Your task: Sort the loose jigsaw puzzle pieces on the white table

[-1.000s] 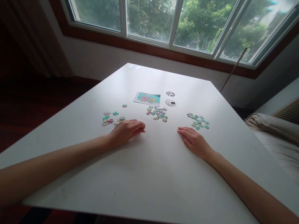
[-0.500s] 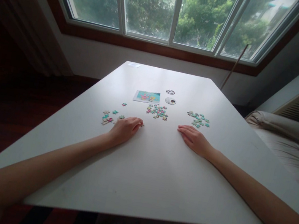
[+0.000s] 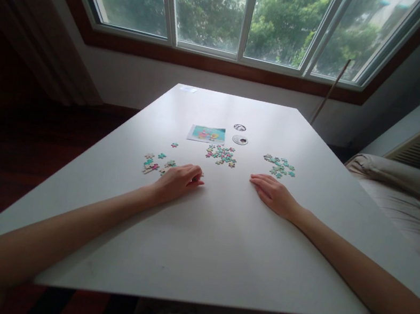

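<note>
My left hand [image 3: 180, 177] rests on the white table [image 3: 195, 241], its fingers bent and its thumb stretched out apart from them. Just past its fingertips the edge of a jigsaw piece [image 3: 202, 175] shows, mostly hidden by the hand. Left of that hand lies a loose group of jigsaw pieces [image 3: 149, 166], partly covered by it. My right hand [image 3: 272, 193] lies flat with fingers extended, holding nothing. Beyond it spreads a group of mostly teal pieces [image 3: 279, 168]. Between the hands and farther off is a multicoloured pile of pieces [image 3: 221, 155].
A picture card [image 3: 207, 134] with a teal scene lies behind the middle pile. Two round discs [image 3: 240, 140] are to its right. A small pale sheet [image 3: 188, 89] sits at the far table edge. A window and a leaning stick [image 3: 330, 91] stand beyond.
My left thumb has moved away from the curled fingers, toward me and to the right, opening the earlier pinch. My right hand has stayed in place.
</note>
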### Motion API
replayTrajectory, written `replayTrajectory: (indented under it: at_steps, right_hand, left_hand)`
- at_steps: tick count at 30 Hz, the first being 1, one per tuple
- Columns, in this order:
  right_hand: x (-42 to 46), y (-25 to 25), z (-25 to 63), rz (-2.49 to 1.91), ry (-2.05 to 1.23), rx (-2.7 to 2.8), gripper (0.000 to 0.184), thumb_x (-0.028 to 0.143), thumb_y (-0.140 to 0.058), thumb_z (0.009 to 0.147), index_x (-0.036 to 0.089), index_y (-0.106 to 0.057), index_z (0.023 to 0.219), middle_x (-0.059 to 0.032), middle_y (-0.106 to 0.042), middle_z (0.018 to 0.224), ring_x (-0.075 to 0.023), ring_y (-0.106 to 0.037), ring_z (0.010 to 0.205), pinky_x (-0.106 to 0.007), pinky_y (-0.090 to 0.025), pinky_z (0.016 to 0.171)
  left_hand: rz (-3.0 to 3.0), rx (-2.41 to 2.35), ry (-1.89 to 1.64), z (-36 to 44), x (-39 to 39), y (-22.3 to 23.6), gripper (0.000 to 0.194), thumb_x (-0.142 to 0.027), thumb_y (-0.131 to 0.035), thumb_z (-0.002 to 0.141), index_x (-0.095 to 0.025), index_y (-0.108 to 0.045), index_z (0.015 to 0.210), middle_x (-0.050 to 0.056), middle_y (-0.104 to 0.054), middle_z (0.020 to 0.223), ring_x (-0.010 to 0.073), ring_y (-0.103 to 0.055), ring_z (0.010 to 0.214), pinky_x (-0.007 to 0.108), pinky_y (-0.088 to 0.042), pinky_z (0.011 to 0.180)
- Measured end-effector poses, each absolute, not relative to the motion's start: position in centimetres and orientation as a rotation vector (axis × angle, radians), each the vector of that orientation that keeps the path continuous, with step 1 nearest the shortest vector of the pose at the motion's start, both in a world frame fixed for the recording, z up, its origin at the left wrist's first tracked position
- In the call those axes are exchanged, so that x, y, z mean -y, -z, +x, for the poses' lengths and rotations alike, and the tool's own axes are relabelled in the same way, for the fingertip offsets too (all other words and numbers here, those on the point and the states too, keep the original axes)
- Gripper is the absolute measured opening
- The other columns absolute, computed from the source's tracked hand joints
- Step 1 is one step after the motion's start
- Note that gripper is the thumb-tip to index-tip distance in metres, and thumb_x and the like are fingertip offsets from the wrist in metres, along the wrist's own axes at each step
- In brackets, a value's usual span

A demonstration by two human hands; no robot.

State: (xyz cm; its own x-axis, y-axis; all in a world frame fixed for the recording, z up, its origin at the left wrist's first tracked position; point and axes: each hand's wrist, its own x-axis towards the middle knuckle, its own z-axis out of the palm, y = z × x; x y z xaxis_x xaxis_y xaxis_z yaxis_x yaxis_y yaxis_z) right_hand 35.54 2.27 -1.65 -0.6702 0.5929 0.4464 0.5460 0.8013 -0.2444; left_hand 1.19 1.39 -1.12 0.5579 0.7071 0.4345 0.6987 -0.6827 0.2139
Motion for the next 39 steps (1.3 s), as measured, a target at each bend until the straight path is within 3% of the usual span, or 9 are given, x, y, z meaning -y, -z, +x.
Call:
replayTrajectory:
  at_steps: [7,13,23,39]
  right_hand:
    - [-2.16,1.52,35.50,-0.853,-0.147,2.450,0.029,0.022,-0.041,0.095,0.023,-0.058,0.119,-0.0096,-0.062,0.121,-0.0243,-0.056,0.116,-0.047,-0.048,0.100]
    - [-2.12,1.43,35.45,-0.865,-0.140,2.467,0.030,0.020,-0.041,0.095,0.022,-0.057,0.120,-0.0100,-0.061,0.123,-0.0242,-0.055,0.116,-0.047,-0.048,0.100]
    - [-2.10,1.42,35.51,-0.863,-0.134,2.465,0.029,0.021,-0.041,0.095,0.022,-0.057,0.119,-0.0098,-0.061,0.122,-0.0242,-0.056,0.115,-0.046,-0.048,0.100]
    - [-2.19,1.53,35.61,-0.853,-0.123,2.476,0.029,0.021,-0.041,0.095,0.022,-0.057,0.119,-0.0097,-0.061,0.122,-0.0243,-0.055,0.115,-0.046,-0.048,0.100]
  left_hand:
    - [2.798,-1.172,-0.786,1.30,-1.37,1.01,0.022,-0.035,-0.047,0.093,-0.018,-0.052,0.081,0.001,-0.057,0.075,0.0112,-0.052,0.062,0.021,-0.040,0.059]
    - [2.871,-1.115,-0.749,1.60,-1.20,0.48,0.018,-0.025,-0.042,0.094,-0.018,-0.056,0.085,0.003,-0.059,0.079,0.0134,-0.054,0.071,0.024,-0.044,0.067]
    - [2.870,-1.034,-0.750,1.34,-1.44,0.78,0.022,-0.021,-0.038,0.095,-0.018,-0.060,0.098,0.007,-0.066,0.096,0.0167,-0.059,0.090,0.028,-0.049,0.079]
    - [2.888,-1.039,-0.722,1.35,-1.48,0.83,0.022,-0.018,-0.040,0.094,-0.018,-0.061,0.100,0.006,-0.066,0.100,0.0167,-0.059,0.094,0.027,-0.049,0.082]
